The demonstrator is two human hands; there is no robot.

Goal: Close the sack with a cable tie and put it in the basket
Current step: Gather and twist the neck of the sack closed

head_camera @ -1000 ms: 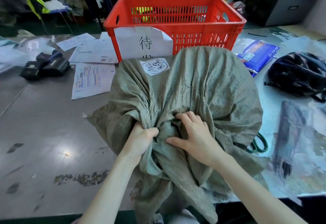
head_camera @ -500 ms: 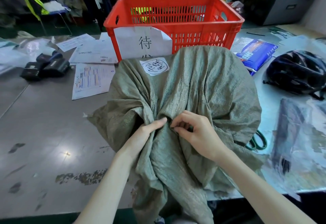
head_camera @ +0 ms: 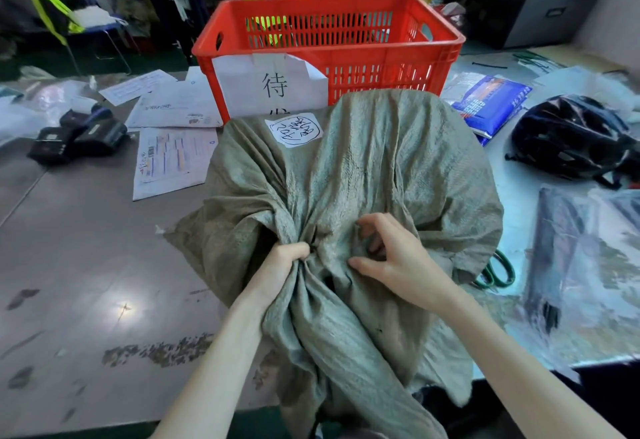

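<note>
The sack [head_camera: 363, 175], grey-green woven fabric, is lying bulged on the tabletop [head_camera: 86, 248], just in front of the red basket [head_camera: 346, 68]. Its loose mouth end is being drawn toward the near edge and is trailing over it.

The left hand [head_camera: 280, 267] is being held in a closed fist, its grip clamped on a bunch of gathered fabric at the neck. The right hand [head_camera: 391, 251] is being held half open, fingers [head_camera: 372, 222] curled and pressing into the folds just beside the fist; no firm hold is being shown there.

No cable tie is being held in either hand. Thin dark strips, possibly ties, are lying far right on the tabletop, too small to be told for certain.

Risks being noted:
- The neck is being only partly gathered. A dark gap is showing between the folds below the fist, so a tie put on now is likely to leave an opening.
- Once one hand is being freed to fetch a tie, the bunch is likely to spring apart, the weave looking stiff.
- The trailing end is being left overhanging, so the sack may be dragged off the edge.
- Green-handled scissors [head_camera: 495, 270] are lying partly under the sack's right side and may be snagged when it is being lifted.
</note>
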